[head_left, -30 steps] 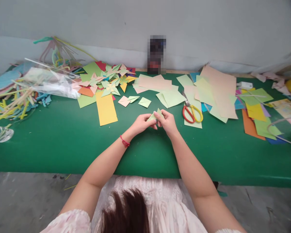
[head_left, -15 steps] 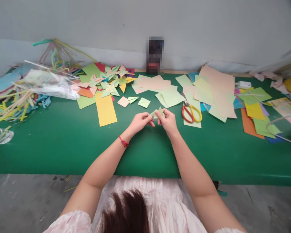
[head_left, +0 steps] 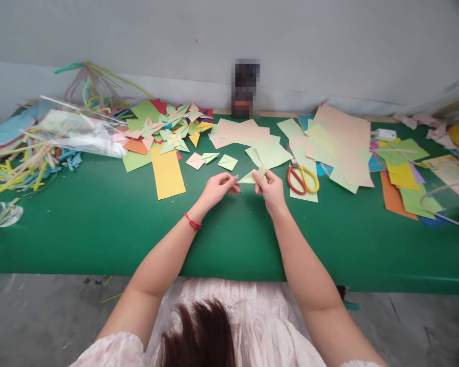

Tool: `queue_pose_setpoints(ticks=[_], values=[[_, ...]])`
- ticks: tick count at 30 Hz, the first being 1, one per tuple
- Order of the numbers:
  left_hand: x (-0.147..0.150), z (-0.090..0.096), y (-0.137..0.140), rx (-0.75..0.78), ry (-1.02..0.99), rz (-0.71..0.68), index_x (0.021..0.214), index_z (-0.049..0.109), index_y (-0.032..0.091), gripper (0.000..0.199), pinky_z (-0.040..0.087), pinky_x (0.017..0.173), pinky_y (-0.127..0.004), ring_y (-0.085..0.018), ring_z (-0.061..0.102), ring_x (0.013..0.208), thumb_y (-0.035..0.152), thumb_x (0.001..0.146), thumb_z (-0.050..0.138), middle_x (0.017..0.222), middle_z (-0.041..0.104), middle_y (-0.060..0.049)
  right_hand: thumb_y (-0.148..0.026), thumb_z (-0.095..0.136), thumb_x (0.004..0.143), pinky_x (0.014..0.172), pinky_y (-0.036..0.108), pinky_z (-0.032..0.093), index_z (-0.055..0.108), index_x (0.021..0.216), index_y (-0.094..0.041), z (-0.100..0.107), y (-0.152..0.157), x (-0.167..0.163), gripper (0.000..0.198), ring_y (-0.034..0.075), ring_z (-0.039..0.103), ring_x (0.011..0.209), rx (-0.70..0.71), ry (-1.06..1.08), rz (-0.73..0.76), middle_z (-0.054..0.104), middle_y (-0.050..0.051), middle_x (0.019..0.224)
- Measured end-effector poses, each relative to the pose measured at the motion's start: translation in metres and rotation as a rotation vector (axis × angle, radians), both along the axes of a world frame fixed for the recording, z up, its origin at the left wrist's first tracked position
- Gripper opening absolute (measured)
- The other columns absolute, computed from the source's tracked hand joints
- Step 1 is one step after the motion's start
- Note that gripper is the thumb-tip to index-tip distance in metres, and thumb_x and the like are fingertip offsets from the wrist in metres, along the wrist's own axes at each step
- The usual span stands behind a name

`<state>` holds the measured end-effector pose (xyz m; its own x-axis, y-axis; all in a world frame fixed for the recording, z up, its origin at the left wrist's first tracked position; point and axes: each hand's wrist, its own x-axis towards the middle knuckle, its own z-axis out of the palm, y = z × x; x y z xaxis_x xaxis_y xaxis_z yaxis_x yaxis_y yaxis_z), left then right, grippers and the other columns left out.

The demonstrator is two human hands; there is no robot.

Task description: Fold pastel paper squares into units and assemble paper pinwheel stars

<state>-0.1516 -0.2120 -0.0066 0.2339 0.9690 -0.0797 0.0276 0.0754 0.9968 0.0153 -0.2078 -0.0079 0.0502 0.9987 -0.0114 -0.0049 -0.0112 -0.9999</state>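
A clear plastic bag lies at the left among fuzzy, multicoloured craft stems, and from here I can't tell which are inside it. The right hand pinches a pale green folded paper triangle over the smooth green tabletop, while the left hand, fingers curled together, sits close by its pointed tip, whether touching I cannot tell; just beyond the left hand lie small, creased pink and green paper diamonds

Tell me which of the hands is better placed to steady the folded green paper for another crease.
Probably the right hand: it pinches the folded green paper near its wider end, while the left hand is by the pointed tip; whether it touches is unclear.
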Motion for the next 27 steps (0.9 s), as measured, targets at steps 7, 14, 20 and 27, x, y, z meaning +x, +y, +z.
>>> queue_pose_setpoints(ticks=[7,14,20,27], values=[[0.0012,0.0013,-0.005,0.088,0.039,-0.06,0.074,0.055,0.014,0.032,0.048,0.065,-0.026,-0.012,0.061,0.063,0.045,0.078,0.055,0.066,0.065,-0.004,-0.049,0.062,0.072,0.04,0.022,0.028,0.052,0.067,-0.02,-0.0008,0.0002,0.0,0.031,0.007,0.036,0.037,0.013,-0.018,0.028,0.044,-0.007,0.04],[0.0002,-0.0001,-0.0027,0.111,0.036,-0.099,0.073,0.055,0.015,0.029,0.047,0.066,-0.025,-0.011,0.058,0.062,0.043,0.08,0.051,0.062,0.062,-0.001,-0.048,0.063,0.072,0.039,0.021,0.026,0.051,0.066,-0.02,0.0014,-0.0016,-0.0007,0.031,0.006,0.033,0.036,0.015,-0.023,0.022,0.04,-0.008,0.038],[0.0025,-0.001,-0.0026,0.013,0.017,-0.122,0.077,0.053,0.015,0.037,0.048,0.064,-0.025,-0.012,0.061,0.063,0.049,0.084,0.043,0.067,0.064,-0.003,-0.05,0.063,0.071,0.039,0.022,0.027,0.05,0.064,-0.02,0.0063,-0.0041,-0.0034,0.033,0.006,0.033,0.036,0.034,-0.076,0.059,0.039,-0.008,0.038],[0.0015,0.0024,-0.0058,0.02,-0.002,-0.159,0.074,0.052,0.014,0.033,0.05,0.066,-0.027,-0.012,0.062,0.062,0.047,0.079,0.054,0.066,0.065,-0.004,-0.051,0.062,0.071,0.04,0.021,0.028,0.051,0.062,-0.02,0.0078,-0.0057,-0.0077,0.035,0.007,0.034,0.036,0.027,-0.1,0.145,0.041,-0.008,0.038]])
